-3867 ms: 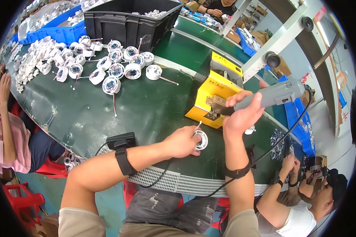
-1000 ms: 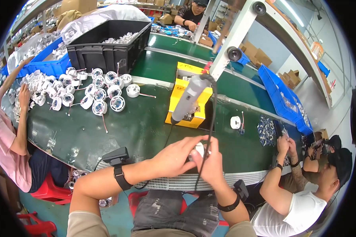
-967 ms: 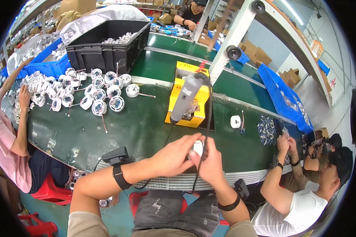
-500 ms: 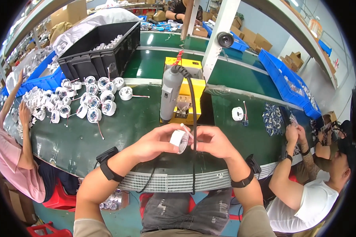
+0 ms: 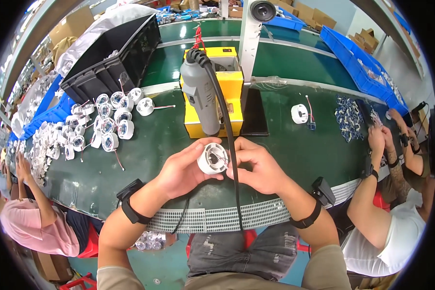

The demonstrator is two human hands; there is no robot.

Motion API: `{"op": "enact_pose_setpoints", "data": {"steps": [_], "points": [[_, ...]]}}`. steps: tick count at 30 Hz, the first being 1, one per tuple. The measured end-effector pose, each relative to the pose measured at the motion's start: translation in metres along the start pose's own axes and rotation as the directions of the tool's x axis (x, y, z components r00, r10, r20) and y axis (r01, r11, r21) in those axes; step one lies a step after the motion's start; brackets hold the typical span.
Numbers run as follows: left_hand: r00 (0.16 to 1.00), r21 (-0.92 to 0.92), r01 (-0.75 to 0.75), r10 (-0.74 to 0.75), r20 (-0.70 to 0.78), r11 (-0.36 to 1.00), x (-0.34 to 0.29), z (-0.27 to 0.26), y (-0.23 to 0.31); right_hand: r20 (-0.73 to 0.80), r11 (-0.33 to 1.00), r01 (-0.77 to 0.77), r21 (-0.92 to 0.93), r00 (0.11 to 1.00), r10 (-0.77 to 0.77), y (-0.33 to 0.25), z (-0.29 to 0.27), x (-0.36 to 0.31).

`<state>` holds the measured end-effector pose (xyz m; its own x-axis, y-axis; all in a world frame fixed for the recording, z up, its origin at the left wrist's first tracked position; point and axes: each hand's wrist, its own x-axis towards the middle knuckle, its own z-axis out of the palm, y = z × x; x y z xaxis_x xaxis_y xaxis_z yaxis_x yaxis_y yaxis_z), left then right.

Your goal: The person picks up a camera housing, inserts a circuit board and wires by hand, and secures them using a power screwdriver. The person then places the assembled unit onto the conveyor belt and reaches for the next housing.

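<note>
a small white round housing with thin wires at its open face is held above the near edge of the green table, between both hands. it is gripped from the left by the left hand, fingers curled about its rim, and its right side is pinched by the fingertips of the right hand. a black wristband is worn on each forearm.

just beyond the housing a grey electric screwdriver hangs upright, its tip pointing down near the housing; its black cable is draped down in front of the right hand and over the table edge. behind the tool a yellow box-shaped fixture is set on the table, with a flat black pad just to its right.

to the left, a crowd of like white housings is spread over the table, some with wires trailing. behind them a large black crate is placed, partly covered with clear plastic sheet, and blue bins are seen at its left. brown cardboard cartons are stacked at the upper left edge and more at the upper right, beyond a long blue tray.

to the right, a single white housing lies alone, near a heap of small blue parts. a co-worker's hands are busy at the right end, and another person in a pink shirt is seated at the left.
</note>
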<state>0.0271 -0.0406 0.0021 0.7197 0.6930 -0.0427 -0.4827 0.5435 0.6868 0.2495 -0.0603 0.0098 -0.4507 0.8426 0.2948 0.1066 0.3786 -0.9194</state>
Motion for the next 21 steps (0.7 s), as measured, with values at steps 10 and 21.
{"op": "enact_pose_setpoints", "data": {"steps": [10,21], "points": [[0.981,0.218,0.122,-0.084,-0.174,0.968,-0.007,0.009,-0.007,0.039,0.629,0.393,-0.671,0.866,-0.499,-0.012,0.023,-0.005],[0.985,0.124,-0.09,0.107,-0.135,0.988,0.003,0.006,0.004,-0.244,0.951,0.028,-0.309,0.964,-0.107,-0.016,0.002,-0.001]]}}
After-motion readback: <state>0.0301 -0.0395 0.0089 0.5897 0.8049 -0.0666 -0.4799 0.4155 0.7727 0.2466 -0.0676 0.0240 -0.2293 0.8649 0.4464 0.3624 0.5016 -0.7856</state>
